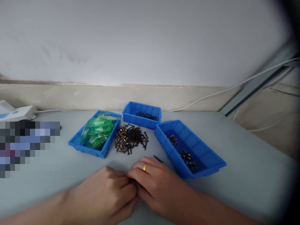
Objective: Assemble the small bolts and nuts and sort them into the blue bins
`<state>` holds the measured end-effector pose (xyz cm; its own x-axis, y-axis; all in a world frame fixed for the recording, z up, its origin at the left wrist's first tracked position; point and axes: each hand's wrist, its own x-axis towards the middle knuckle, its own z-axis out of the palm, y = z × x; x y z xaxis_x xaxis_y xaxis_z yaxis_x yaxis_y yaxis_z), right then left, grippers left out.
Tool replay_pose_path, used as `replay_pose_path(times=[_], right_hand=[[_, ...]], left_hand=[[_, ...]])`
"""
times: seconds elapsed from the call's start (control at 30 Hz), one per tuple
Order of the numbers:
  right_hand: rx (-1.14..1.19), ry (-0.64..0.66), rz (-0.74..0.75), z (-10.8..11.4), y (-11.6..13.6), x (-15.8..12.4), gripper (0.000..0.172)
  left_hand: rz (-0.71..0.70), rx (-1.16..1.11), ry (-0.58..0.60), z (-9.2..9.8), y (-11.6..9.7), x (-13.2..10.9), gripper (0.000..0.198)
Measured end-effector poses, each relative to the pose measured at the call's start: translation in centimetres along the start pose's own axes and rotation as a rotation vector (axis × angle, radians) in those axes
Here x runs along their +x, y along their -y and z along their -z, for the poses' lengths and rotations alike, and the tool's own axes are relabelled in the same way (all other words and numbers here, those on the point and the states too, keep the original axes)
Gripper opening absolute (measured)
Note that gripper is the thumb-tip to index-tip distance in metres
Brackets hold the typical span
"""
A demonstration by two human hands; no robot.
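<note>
My left hand (107,195) and my right hand (156,184) rest on the grey table, fingertips pressed together near the front edge. Both have curled fingers; whatever is pinched between them is hidden. A gold ring sits on my right hand. Just beyond the hands lies a loose pile of dark and brass screws (130,139). One black screw (158,159) lies alone by my right hand. Left of the pile, a blue bin (77,144) holds green plastic bags (97,131). A long blue bin (203,154) to the right holds a few small screw clusters.
A smaller blue bin (131,116) with black screws stands at the back, near the wall. A white device (16,113) sits at the far left, with a blurred patch below it. White cables (234,86) run along the wall to the right.
</note>
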<state>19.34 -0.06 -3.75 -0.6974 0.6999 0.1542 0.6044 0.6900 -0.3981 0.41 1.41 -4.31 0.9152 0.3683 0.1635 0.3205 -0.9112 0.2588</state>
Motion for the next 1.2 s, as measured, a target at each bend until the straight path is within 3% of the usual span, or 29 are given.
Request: replay_pose_path(times=[0.47, 0.8, 1.2], right_hand=[[0.022, -0.065, 0.002, -0.1, 0.1, 0.0, 0.016], [-0.055, -0.030, 0.035, -0.6, -0.3, 0.0, 0.007], [0.150, -0.158, -0.109, 0.5, 0.6, 0.0, 0.009]], left_hand=[[-0.010, 0.015, -0.040, -0.1, 0.1, 0.0, 0.023], [-0.006, 0.014, -0.024, 0.0, 0.0, 0.0, 0.021], [-0.008, 0.006, -0.012, -0.1, 0.1, 0.0, 0.018]])
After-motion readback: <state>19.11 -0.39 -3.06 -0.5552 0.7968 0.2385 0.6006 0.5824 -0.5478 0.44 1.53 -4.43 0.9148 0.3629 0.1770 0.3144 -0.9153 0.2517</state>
